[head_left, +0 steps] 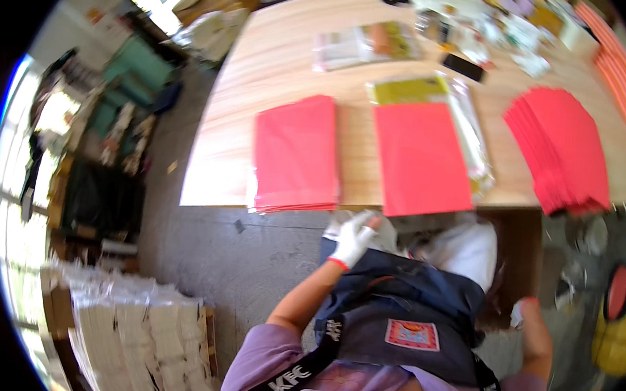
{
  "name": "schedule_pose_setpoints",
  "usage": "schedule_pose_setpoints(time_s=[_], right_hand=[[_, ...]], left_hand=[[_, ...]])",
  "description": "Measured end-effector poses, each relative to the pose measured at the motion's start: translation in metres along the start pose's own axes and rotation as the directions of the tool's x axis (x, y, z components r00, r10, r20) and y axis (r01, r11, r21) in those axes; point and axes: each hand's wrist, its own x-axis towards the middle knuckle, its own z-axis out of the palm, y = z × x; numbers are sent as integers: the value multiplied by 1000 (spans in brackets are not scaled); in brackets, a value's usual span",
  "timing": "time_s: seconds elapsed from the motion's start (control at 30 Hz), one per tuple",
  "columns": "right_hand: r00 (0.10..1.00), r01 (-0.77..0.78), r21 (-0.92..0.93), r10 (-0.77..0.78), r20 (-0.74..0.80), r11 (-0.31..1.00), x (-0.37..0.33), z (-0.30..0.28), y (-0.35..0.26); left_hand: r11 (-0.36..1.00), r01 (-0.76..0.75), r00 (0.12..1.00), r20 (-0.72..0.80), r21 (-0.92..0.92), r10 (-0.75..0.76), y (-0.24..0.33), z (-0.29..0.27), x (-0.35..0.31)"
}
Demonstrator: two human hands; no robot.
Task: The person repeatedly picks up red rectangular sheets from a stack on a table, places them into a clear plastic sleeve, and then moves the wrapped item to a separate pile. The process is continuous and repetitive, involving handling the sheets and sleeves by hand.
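Your left grip, in a white glove with a red cuff, is at the centre of the frame, just below the front edge of the desk. Its fingers look loosely extended, but you cannot tell whether they pinch anything. Your right grip is at the lower right, below the desk; its fingers are too hidden to judge.

The nearest red sheets are in three places on the desk: a neat stack left of the frame's centre, a red layer over clear-wrapped packets at upper centre, and a fanned stack at upper right.

Each sheet should be light and flexible, easily creased, and the shiny clear film likely slippery under a glove. Take one by its lower edge or corner, where the layers show; support a whole stack from both sides so it doesn't slide or splay.
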Motion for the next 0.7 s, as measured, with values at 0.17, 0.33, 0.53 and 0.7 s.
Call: schedule_pose_setpoints(time_s=[0.17, 0.33, 0.53, 0.7], right_hand=[[956, 17, 885, 251, -151, 466, 50, -263, 15], [673, 450, 610, 202, -712, 653, 86, -381, 10], [932, 314, 949, 187, -311, 15, 121, -369, -10], [991, -87, 705, 8, 130, -703, 129, -350, -45]], left_hand=[[794, -383, 892, -34, 472, 451, 31, -23, 1], [681, -551, 808, 105, 482, 580, 42, -17, 19], [969, -164, 983, -47, 184, 175, 27, -21, 6], [286, 293, 857, 118, -912, -501, 16, -8, -3]])
